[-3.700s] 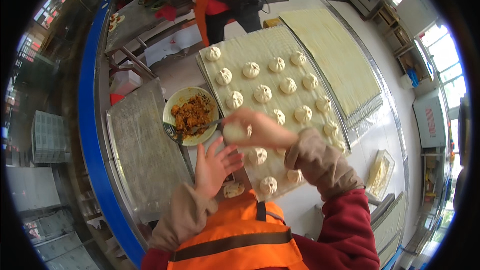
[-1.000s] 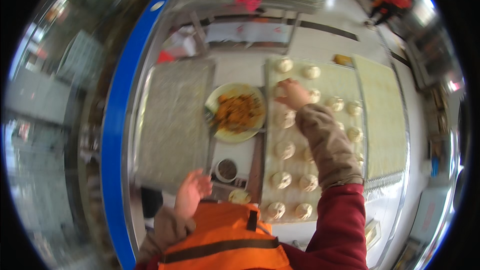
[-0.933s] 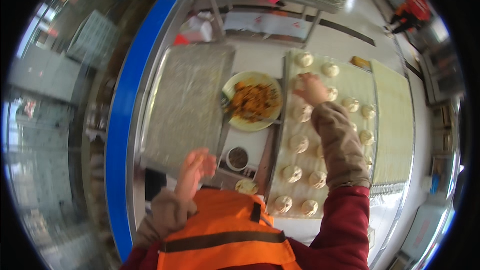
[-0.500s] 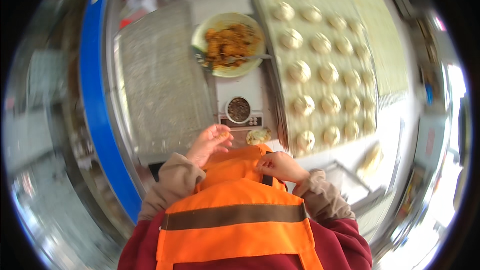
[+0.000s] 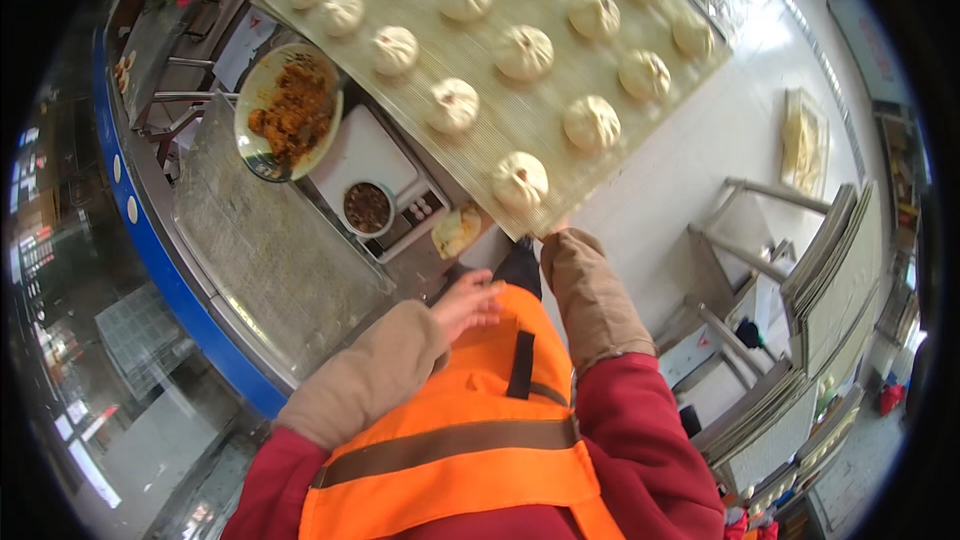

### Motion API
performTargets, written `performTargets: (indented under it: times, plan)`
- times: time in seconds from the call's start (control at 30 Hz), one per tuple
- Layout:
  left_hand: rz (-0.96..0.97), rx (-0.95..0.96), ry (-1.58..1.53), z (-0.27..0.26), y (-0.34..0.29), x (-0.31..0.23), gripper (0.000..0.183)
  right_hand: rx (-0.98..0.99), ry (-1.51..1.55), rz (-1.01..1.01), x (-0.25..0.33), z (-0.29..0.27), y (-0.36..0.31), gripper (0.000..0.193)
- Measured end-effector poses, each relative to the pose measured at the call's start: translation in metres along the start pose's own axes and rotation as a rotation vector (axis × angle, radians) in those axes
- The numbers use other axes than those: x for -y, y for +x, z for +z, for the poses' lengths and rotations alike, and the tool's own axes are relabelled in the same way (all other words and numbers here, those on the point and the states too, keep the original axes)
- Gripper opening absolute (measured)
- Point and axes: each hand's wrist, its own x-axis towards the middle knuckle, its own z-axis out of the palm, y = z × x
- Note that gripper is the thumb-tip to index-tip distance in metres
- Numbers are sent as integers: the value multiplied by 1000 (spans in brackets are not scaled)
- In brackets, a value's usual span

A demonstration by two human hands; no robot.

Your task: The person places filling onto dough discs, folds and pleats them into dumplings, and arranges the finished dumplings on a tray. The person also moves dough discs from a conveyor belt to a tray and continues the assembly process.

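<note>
My right hand (image 5: pixel 556 228) is at the near corner of a large ribbed tray (image 5: pixel 480 168), gripping its edge, with its fingers partly hidden by the tray and the sleeve. Rows of pleated buns (image 5: pixel 520 181) cover the tray, their tops gathered into folds. In front of my orange apron, my left hand (image 5: pixel 468 305) is held with its fingers loosely stretched and holds nothing I can see. Close ahead of it lies a pale lump of dough (image 5: pixel 456 231), beside a kitchen scale (image 5: pixel 412 218) bearing a small bowl of dark filling (image 5: pixel 368 209).
A big bowl of orange-brown filling (image 5: pixel 292 112) stands behind the scale. To the left is a floury worktop (image 5: pixel 265 230) with a blue edge (image 5: pixel 165 265). Stacked trays (image 5: pixel 830 270) and a metal frame (image 5: pixel 745 240) stand at the right, near a clear container (image 5: pixel 804 145).
My view has turned to the right. My right hand has gone from my apron front to the tray's near corner. My left hand stays near the apron.
</note>
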Motion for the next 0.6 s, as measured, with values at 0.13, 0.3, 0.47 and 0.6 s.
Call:
performTargets:
  times: [0.13, 0.3, 0.47, 0.6]
  plan:
    - [206, -423, 339, 6, 69, 41, 88, 232, -320, 390, 55, -32, -101, 35]
    - [410, -331, 679, 58, 77, 18, 76, 75, 196, 436, 105, 4, -145, 48]
    - [279, -303, 1053, 103, 53, -9, 52, -89, 307, 317, 115, 42, -137, 42]
    - [974, -576, 1414, 94, 57, 7, 30, -48, 518, 470, 118, 41, -122, 37]
